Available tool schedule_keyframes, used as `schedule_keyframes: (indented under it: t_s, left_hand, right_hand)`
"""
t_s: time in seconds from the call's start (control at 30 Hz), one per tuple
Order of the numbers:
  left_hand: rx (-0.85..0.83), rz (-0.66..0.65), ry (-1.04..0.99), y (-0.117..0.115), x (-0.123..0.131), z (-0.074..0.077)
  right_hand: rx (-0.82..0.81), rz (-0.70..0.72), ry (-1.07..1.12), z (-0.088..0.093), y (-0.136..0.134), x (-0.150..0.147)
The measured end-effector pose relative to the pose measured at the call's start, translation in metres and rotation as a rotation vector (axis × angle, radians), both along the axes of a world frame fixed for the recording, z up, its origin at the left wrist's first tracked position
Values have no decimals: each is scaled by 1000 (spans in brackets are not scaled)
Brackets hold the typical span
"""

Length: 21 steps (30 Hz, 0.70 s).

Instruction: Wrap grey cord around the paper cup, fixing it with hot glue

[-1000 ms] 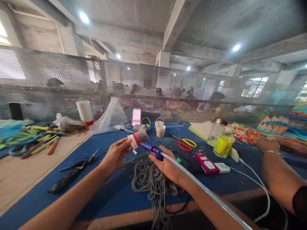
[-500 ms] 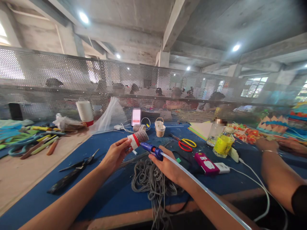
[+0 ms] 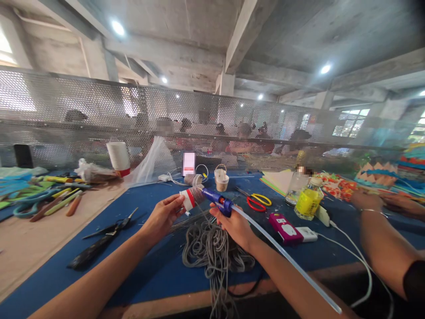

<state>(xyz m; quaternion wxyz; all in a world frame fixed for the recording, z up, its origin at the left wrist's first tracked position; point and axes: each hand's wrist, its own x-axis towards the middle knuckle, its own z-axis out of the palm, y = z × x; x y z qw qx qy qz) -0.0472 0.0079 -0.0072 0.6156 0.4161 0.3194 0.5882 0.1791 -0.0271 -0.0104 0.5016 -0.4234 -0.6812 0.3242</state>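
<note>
Pinched in my left hand (image 3: 168, 215) is a small white and red paper cup (image 3: 188, 200), tilted, with grey cord wound round part of it. My right hand (image 3: 234, 223) is closed round a blue glue gun (image 3: 217, 200); a long clear glue stick (image 3: 282, 252) runs out of its back. The gun's nozzle is at the wound cord on the cup; whether it touches is too small to tell. Below both hands lies a tangled heap of grey cord (image 3: 215, 252), some of it hanging over the table's front edge.
Black-handled scissors (image 3: 102, 239) lie at left, red and yellow scissors (image 3: 259, 201) at right. A small basket (image 3: 221, 178), a phone (image 3: 189, 164) and stacked cups (image 3: 118, 157) stand behind. A yellow bottle (image 3: 308, 199), a purple box (image 3: 285, 228) and another person's arms (image 3: 381, 239) are at right.
The glue gun's nozzle has moved up and slightly right, from the cup's red band to the wound cord. The cup has shifted slightly right and down in my left hand.
</note>
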Motion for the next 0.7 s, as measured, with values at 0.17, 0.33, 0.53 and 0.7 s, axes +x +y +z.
schedule_keyframes:
  t_s: [0.17,0.33,0.53,0.7]
  left_hand:
    - [1,-8,-16,0,0,-1]
    - [-7,7,-23,2,-1,-1]
    - [4,-1,-34,4,-2,-4]
    - [13,15,-63,5,-4,-6]
  right_hand:
    - [197,-207,-5,6,22,18]
    - [173,-327,-110,8,53,48]
    - [38,-520,-310,18,77,83]
    - [-65,-599,-387,18,93,114]
